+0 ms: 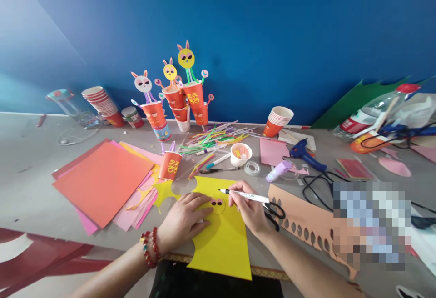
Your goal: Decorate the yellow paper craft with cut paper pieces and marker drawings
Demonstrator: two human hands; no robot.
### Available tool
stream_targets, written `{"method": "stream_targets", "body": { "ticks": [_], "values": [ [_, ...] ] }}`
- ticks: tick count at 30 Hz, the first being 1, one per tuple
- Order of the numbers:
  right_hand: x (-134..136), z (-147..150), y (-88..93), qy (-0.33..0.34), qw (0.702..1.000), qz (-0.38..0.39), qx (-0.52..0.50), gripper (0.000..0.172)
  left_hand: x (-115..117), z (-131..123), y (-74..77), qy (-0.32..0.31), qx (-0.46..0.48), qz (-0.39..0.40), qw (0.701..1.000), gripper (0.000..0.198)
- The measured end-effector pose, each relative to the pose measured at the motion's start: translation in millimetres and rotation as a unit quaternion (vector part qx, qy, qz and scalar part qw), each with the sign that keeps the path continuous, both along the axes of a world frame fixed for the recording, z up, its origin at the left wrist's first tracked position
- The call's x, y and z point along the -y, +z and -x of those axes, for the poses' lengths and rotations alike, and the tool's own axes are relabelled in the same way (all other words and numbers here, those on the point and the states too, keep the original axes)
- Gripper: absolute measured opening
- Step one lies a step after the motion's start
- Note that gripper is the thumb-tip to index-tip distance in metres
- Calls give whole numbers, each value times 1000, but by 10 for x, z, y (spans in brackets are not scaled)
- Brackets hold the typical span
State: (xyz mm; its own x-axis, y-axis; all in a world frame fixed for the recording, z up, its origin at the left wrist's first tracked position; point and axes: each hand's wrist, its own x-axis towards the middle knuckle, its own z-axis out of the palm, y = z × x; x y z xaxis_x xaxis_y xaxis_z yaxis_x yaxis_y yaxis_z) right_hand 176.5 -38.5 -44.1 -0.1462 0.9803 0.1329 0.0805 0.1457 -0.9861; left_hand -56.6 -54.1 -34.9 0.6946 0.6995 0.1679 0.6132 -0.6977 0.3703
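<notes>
The circle with eyes on the yellow sheet lies between your hands, nearer your left hand, spread just left of it; your right hand pinches the marker, tip pointing leftward beyond it.

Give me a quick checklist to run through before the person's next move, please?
1. Marker held in the right hand: ok.
2. Marker tip touching the paper: cannot tell from this angle.
3. Left hand resting on the yellow sheet: ok.
4. Two dark eyes present on the sheet: ok.
5. Sheet fully on the table: not ok; its near end overhangs the table edge.
6. Scissors clear of the right wrist: cannot tell; the handles show close beside it.
</notes>
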Motion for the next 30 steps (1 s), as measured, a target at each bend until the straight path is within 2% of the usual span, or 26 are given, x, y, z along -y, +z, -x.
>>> {"method": "stream_targets", "body": {
  "ticks": [4,7,10,15,20,25,30],
  "values": [
    [8,-15,22,-6,1000,-4,-18,20,8,20,-20,5,24,-7,1000,28],
    [-4,-62,135,-2,1000,2,-27,18,12,42,15,16,56,-17,998,26],
    [-1,-125,335,33,999,23,-19,18,12,71,126,26,88,-6,996,23],
    [116,-167,597,76,994,70,-31,21,18,76,344,20,146,71,987,21],
    [320,-117,587,70,993,74,-51,24,9,-76,429,-5,157,90,984,19],
    [457,-80,538,22,995,83,-51,30,-26,-215,433,-32,157,91,983,23],
    [492,-93,522,19,996,73,-50,29,-38,-263,421,-36,129,93,987,24]
  ]
}}
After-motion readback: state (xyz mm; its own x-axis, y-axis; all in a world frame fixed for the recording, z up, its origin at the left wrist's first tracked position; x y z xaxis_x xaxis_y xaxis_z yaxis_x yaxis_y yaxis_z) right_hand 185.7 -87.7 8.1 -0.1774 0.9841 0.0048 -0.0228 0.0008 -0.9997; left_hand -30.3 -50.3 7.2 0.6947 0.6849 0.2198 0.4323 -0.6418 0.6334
